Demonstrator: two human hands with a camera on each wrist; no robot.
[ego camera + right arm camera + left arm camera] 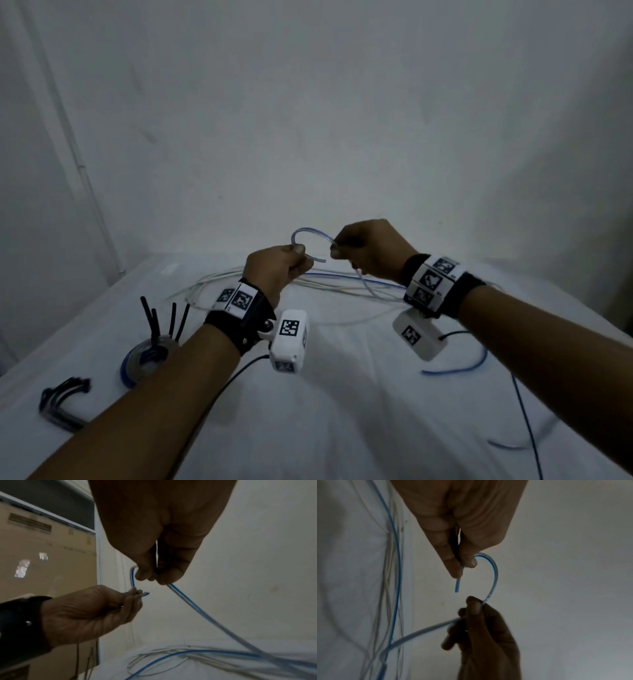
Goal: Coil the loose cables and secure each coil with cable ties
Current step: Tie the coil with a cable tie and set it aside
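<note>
Hands (pixel 274 270) raised, pinching blue cable (pixel 310 232)

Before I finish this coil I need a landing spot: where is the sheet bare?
Bare sheet lies near, between the forearms, bordered left by the tied coil and right by the blue cable. Farther back, the loose cables below both hands crowd it.

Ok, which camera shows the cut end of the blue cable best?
The left wrist view: the cable end pokes out clear below the left hand, sharp against the pale wall. The right wrist view shows only a short tip past the fingers; the head view shows it small.
</note>
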